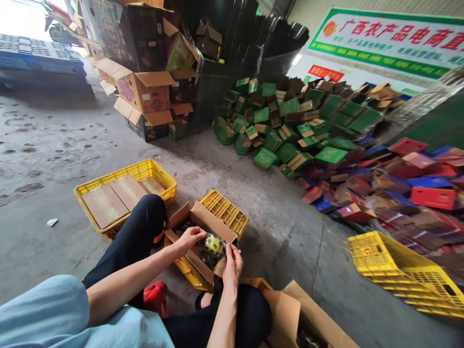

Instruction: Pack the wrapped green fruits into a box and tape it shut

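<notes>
My left hand (pixel 193 238) pinches one end of a small clear plastic packet (pixel 213 244) with a yellow, dark-patterned round part in its middle. At the other end, my right hand (pixel 233 263) grips the same packet between thumb and fingers. It is held stretched above an open cardboard box (pixel 202 274) between my knees. Dark, shiny wrapped items (pixel 210 260) fill part of that box, though the hands and flaps hide some of them. What lies inside the packet I cannot make out.
Sealed cartons lie in a yellow crate (pixel 161 176) at left. Another yellow crate (pixel 226 212) stands behind the box. An open carton (pixel 284 314) is by my right knee. Piled green boxes (pixel 290 130), red and blue boxes (pixel 433 197) and a tilted yellow crate (pixel 406 275) occupy the right.
</notes>
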Demonstrator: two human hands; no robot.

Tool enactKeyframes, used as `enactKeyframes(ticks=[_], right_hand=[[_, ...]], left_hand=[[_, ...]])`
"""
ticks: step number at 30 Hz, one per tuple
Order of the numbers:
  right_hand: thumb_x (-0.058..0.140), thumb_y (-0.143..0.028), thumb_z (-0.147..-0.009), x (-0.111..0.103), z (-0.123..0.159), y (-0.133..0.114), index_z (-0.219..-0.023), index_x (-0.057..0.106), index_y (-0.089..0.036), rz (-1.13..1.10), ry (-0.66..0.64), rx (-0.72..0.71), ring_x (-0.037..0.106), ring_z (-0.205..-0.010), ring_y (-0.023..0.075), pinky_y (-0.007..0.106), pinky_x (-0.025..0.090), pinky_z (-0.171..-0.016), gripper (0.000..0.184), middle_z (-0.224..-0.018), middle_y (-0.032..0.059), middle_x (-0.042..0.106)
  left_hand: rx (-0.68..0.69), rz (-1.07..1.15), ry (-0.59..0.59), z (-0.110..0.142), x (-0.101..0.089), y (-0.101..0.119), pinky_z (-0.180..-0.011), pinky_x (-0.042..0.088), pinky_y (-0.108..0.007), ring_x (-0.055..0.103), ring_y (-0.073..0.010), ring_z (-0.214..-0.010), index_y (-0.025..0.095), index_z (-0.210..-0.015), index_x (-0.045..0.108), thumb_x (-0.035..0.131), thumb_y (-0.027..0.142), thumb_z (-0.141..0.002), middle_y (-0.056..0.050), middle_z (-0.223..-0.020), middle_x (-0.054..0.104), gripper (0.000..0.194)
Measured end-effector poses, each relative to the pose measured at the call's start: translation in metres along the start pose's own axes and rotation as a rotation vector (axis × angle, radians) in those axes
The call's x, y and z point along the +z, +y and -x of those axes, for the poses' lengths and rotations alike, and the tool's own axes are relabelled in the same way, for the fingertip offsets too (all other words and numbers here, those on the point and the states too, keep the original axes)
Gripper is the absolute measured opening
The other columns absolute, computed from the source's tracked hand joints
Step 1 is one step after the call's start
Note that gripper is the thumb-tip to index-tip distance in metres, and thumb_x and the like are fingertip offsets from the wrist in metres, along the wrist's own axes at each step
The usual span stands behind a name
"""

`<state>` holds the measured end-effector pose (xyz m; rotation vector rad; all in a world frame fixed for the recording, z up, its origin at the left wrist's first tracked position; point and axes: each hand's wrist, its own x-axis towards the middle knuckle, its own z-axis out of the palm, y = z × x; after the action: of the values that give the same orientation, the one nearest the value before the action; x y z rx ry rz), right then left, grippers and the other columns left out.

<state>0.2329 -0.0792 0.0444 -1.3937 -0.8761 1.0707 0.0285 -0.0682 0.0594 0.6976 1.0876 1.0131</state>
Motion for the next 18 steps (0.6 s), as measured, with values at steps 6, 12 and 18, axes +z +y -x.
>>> enactKeyframes(ticks=[6,12,18], right_hand=[[0.082,-0.063,-0.07,-0.001,-0.002,0.003,-0.09,0.08,-0.018,-0.011,0.04,-0.001,0.069,-0.087,0.0235,0.034,0.054,-0.081,0.05,-0.087,0.0051,0.078],[0.082,-0.063,-0.07,-0.003,-0.005,0.009,-0.091,0.08,-0.019,-0.059,0.068,0.022,0.071,-0.082,0.024,0.034,0.056,-0.075,0.049,-0.086,0.0047,0.079],[0.086,-0.054,-0.068,0.0,-0.001,0.003,-0.098,0.078,-0.021,-0.186,0.032,0.066,0.072,-0.089,0.023,0.032,0.057,-0.078,0.046,-0.096,0.0037,0.08]], left_hand=[[-0.016,0.095,-0.093,0.006,-0.002,0.004,-0.083,0.058,-0.033,0.07,-0.0227,-0.098,0.017,-0.121,0.069,0.09,0.058,-0.07,-0.011,-0.109,0.073,0.07],[0.064,0.131,-0.363,0.012,-0.004,0.007,-0.103,0.052,-0.038,0.069,-0.0271,-0.116,0.023,-0.146,0.061,0.099,0.032,-0.062,-0.011,-0.123,0.073,0.093],[0.044,0.094,-0.257,0.005,-0.005,-0.003,-0.093,0.054,-0.037,0.073,-0.0264,-0.1,0.014,-0.126,0.075,0.098,0.048,-0.063,-0.014,-0.115,0.077,0.076]])
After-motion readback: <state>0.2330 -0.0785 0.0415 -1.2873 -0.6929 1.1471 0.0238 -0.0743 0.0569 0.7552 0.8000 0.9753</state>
